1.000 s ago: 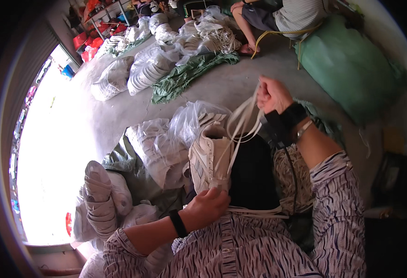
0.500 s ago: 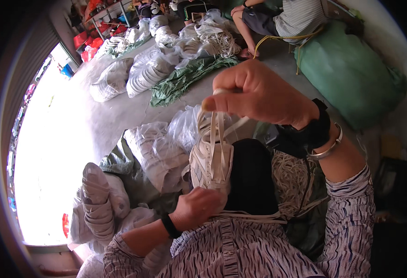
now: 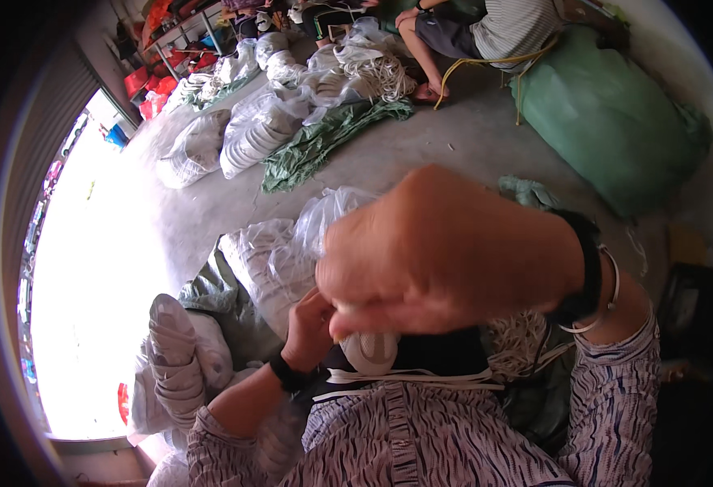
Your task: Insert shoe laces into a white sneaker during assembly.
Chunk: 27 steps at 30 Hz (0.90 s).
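Note:
My right hand (image 3: 445, 252), partly blurred, is raised over my lap with its fingers closed. A pale scrap of shoelace (image 3: 348, 308) shows at its thumb and fingertips. Beneath it is a white sneaker (image 3: 370, 352); only its rounded end is visible, the rest hidden by the hand. My left hand (image 3: 308, 331) is at the sneaker's left side, fingers bent together close to my right fingertips; what they grip is hidden. Several flat cream laces (image 3: 421, 379) stretch across my lap.
A heap of loose laces (image 3: 523, 341) lies right of my lap. Stacked white shoes (image 3: 174, 357) and plastic-bagged shoes (image 3: 259, 256) are at left. Farther off are more bagged shoes (image 3: 263, 130), a green sack (image 3: 608, 122) and a seated person (image 3: 510, 36).
My right hand has swung down and towards my left hand, now covering most of the sneaker. My left hand has shifted left and up from the sneaker's near end to its side.

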### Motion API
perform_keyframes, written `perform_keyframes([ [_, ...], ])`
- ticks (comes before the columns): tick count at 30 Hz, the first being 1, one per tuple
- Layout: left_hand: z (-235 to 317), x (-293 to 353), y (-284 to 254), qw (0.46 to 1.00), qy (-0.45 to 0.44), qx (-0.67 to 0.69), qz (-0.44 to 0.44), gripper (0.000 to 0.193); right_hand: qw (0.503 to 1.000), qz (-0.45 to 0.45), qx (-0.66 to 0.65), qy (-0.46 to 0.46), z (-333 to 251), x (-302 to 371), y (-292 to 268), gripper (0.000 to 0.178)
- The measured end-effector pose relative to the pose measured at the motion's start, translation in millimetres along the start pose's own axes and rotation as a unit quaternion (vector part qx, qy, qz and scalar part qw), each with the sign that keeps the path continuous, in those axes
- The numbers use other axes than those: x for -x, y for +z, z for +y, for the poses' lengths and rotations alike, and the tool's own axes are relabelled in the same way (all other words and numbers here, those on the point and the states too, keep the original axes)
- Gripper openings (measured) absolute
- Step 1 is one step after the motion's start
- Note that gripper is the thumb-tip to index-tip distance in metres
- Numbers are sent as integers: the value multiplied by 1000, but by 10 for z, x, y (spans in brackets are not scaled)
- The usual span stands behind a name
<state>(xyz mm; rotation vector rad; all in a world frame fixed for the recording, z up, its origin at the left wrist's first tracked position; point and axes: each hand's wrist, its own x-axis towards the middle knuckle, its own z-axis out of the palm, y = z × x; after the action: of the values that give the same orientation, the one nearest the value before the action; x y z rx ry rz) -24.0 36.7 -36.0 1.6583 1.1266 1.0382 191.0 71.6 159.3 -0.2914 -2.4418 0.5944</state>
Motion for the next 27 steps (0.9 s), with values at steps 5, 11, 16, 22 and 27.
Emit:
perform_keyframes([
  [5,-99,-179,61,880,164,-354,-272,35,972,-59,222,-51,-228,-35,-32,13],
  [11,-148,-62,247,947,115,-167,-248,42,967,-38,250,-12,-267,112,-50,13],
  [16,96,-256,79,993,-69,93,29,10,989,125,66,50,-103,438,-141,16],
  [22,-590,-428,-1548,885,-174,364,231,11,608,481,-492,395,140,1908,-300,33],
  [27,-1556,-115,-3617,852,-262,301,339,20,449,471,-347,676,200,4259,-143,44],
])
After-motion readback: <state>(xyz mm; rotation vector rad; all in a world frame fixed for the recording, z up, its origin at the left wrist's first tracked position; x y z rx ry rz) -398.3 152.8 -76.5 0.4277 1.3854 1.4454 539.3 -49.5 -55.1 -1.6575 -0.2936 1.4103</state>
